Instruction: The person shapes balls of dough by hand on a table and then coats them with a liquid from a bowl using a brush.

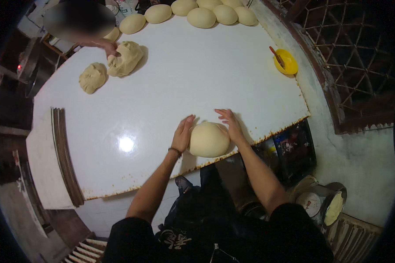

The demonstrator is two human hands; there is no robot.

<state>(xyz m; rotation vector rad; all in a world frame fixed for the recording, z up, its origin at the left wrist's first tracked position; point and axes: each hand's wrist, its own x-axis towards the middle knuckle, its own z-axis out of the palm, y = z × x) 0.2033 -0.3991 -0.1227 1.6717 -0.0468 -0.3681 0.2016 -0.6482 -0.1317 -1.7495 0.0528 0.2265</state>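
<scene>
A smooth, pale ball of dough (209,140) rests on the white table (162,87) close to its front edge. My left hand (182,135) lies along the dough's left side, fingers stretched forward, with a dark bracelet at the wrist. Against the right side of the dough is my right hand (232,126), its fingers extended and slightly spread past the far side. Both palms cup the dough between them.
At the far left a co-worker's hand (111,47) touches a rough dough lump (126,59); a smaller dough lump (92,78) lies beside it. Several dough balls (201,17) line the back edge. A yellow bowl (286,62) with a brush sits right; stacked boards (66,158) stand left.
</scene>
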